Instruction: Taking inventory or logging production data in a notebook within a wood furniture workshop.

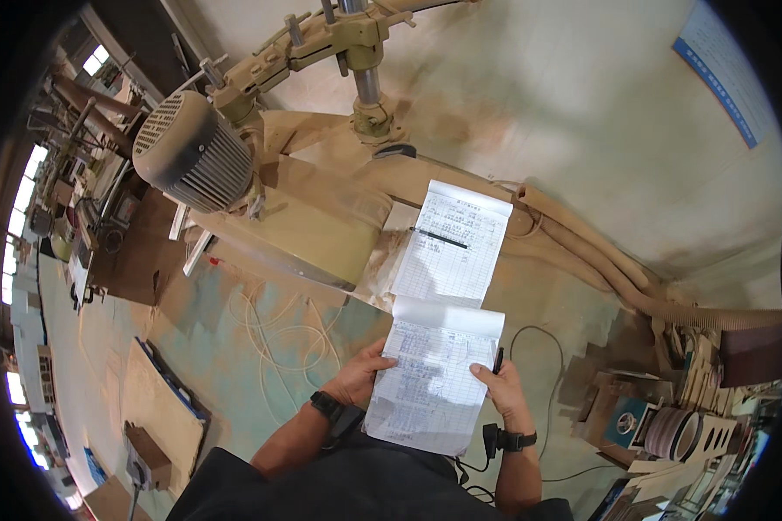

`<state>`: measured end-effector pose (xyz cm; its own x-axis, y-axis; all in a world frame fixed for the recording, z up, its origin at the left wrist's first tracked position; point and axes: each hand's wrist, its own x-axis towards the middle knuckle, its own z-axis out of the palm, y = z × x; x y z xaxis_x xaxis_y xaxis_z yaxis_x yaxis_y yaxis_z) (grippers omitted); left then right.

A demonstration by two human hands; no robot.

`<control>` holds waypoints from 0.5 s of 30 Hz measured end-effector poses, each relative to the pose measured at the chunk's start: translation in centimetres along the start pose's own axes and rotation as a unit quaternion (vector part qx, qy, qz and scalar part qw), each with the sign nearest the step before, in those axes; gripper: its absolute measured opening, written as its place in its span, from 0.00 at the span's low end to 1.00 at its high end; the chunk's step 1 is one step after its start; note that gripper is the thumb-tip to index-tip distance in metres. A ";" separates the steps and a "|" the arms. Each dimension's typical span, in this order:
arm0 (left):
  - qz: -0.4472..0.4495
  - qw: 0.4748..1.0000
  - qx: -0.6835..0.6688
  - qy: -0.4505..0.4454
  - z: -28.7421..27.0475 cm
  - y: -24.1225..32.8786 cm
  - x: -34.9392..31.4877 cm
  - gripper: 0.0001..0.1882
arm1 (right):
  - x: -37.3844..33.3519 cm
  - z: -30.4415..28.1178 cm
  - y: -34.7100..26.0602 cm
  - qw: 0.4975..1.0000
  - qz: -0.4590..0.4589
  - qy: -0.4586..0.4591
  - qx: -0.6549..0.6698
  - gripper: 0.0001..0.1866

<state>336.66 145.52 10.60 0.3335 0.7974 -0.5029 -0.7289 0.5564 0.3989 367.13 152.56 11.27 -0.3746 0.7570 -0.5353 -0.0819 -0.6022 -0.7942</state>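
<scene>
Both my hands hold a pad of ruled forms filled with handwriting, low in front of my body. My left hand grips its left edge, the thumb on top of the sheet. On the right edge my right hand pinches the paper; a black pen sticks up beside that thumb. Just beyond lies a second pad of forms with writing on its upper lines. A dark pen rests across it. Fingers under the held pad are hidden.
A dusty machine with a ribbed motor stands ahead to the left. Ribbed hoses run along the wall at right. Pale cord loops and a black cable lie on the floor. A board sits at lower left.
</scene>
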 end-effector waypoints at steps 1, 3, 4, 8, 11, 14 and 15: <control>0.015 1.000 -0.004 0.017 -0.1 -0.3 0.1 0.32 | 0.5 -0.1 -0.6 1.000 0.011 -0.008 -0.012 0.15; 0.027 0.999 -0.015 0.022 -0.5 -0.8 0.3 0.32 | 1.7 -0.7 -0.8 0.999 0.021 -0.020 -0.022 0.15; 0.035 0.999 -0.020 0.024 -0.9 -1.0 0.5 0.32 | 2.3 -0.8 -0.8 0.999 0.026 -0.028 -0.027 0.15; 0.049 0.997 -0.042 0.032 -2.1 -1.6 0.7 0.32 | 3.6 0.0 -2.4 0.996 0.053 -0.048 -0.047 0.14; 0.058 0.995 -0.065 0.054 -1.9 -1.4 0.5 0.27 | 3.9 0.8 -3.5 0.989 0.090 -0.034 -0.112 0.14; 0.065 0.994 -0.073 0.053 -2.2 -1.1 0.4 0.26 | 4.4 1.1 -3.5 0.984 0.107 -0.035 -0.141 0.14; 0.066 0.993 -0.079 0.053 -2.1 -0.9 0.3 0.26 | 4.7 1.0 -3.2 0.983 0.108 -0.037 -0.141 0.15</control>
<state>336.17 144.78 8.50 0.1708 0.8272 -0.5354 -0.8491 0.3992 0.3459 364.71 157.79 11.65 -0.4222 0.5926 -0.6860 0.2623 -0.6445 -0.7182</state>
